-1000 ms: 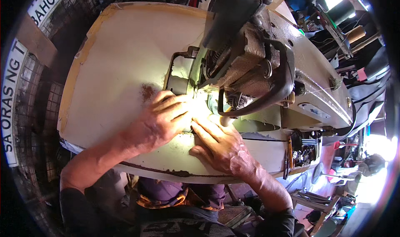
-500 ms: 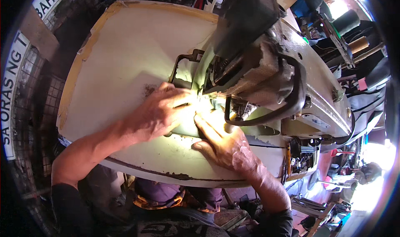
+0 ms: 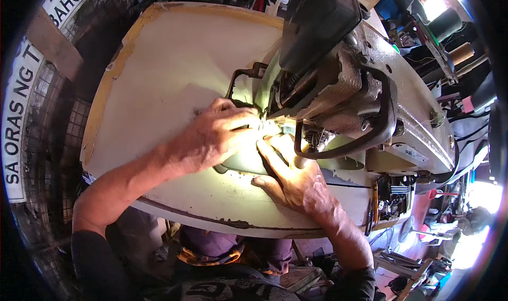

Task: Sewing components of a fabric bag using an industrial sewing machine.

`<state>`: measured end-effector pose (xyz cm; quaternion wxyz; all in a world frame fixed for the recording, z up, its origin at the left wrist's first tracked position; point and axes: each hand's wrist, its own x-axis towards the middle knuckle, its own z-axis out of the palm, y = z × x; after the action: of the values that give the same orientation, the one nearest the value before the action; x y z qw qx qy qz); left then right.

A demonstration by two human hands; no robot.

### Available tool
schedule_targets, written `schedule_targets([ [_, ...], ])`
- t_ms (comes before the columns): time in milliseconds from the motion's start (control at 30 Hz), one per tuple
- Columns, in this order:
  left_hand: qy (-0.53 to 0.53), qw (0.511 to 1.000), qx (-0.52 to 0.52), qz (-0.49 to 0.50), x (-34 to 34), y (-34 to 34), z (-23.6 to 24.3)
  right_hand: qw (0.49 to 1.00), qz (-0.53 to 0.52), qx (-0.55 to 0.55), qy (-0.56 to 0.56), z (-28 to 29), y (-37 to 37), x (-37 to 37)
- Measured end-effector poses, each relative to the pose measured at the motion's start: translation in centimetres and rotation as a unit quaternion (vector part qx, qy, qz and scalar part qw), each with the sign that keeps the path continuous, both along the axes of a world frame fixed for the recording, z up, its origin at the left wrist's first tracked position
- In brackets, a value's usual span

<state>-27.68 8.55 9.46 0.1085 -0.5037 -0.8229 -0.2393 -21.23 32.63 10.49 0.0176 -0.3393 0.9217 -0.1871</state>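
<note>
Under the head of a sewing machine [image 3: 338, 89], both my hands meet in bright lamp light. My left hand [image 3: 214, 134] reaches in from the left, its fingers bent and pressed together beside the needle area. Glare hides what those fingertips hold, if anything. My right hand [image 3: 293, 176] lies on the smooth pale plate [image 3: 246, 162] below the machine head. Its fingers are stretched forward and its thumb is apart. A dark curved metal guard [image 3: 390, 118] arches close above the right hand. The work under the needle is washed out by light.
The worn white table [image 3: 159, 63] has peeling yellowish edging. A dark bent bracket [image 3: 238, 78] rises beyond my left hand. To the right stands a tray of small metal parts [image 3: 392, 198]. Thread cones [image 3: 459, 53] are at the far right, and a wire mesh wall [image 3: 50, 115] is at left.
The whole view has shifted slightly, so the table and machine sit a little farther right. Both hands keep nearly the same place beside the needle area.
</note>
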Motion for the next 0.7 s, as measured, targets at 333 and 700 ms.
schedule_targets([
  [333,0.025,0.999,-0.028,0.019,-2.0,0.1,-0.8,0.997,-0.027,0.022,0.066,0.9,1.0,2.4],
  [700,0.018,0.999,-0.001,0.050,-2.9,0.1,-1.6,0.902,-0.356,-0.059,0.237,-2.5,7.9,12.4],
])
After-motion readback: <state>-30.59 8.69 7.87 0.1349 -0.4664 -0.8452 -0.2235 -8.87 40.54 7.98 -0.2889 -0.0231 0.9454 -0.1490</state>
